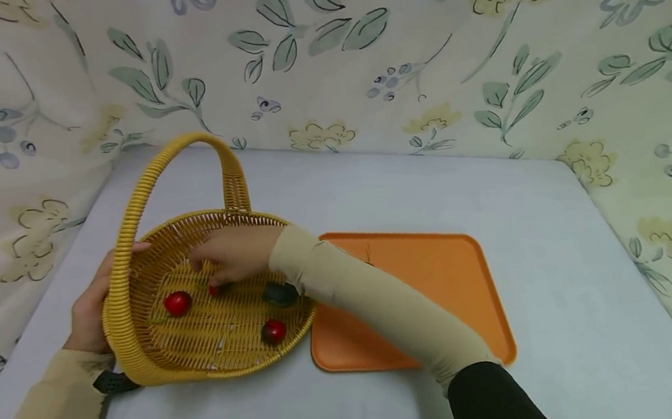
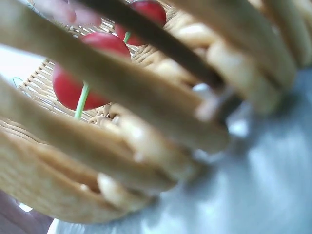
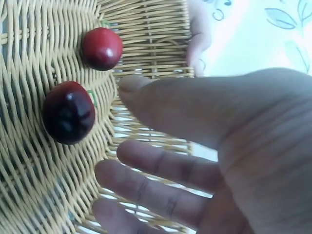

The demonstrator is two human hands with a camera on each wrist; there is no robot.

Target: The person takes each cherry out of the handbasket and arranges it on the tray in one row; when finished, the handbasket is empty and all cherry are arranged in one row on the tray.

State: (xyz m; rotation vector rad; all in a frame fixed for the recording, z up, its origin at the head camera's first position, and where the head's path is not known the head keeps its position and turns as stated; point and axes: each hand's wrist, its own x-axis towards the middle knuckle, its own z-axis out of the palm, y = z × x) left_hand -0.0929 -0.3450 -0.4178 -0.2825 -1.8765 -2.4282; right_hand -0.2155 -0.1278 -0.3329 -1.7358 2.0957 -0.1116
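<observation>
A yellow wicker basket [image 1: 254, 360] with a tall arched handle stands on the table. My left hand [image 1: 89, 313] grips its left side, fingertips over the rim. Inside the basket is my right hand [image 1: 238, 252], thumb apart from its loosely bent fingers; the right wrist view shows nothing held between them. Round red fruits lie on the basket floor: one [image 1: 177, 303] at left, one [image 1: 214, 290] partly hidden under the right hand, and a darker red one [image 1: 274, 331] near the front rim. Green stems show on two red fruits [image 2: 80, 90] in the left wrist view.
An orange tray [image 1: 445, 294] lies right of the basket, partly beneath the right forearm. A thin dark stem [image 1: 369, 254] shows above the sleeve there. White table surface [image 1: 570, 293] extends to the right, with floral fabric [image 1: 310, 88] behind.
</observation>
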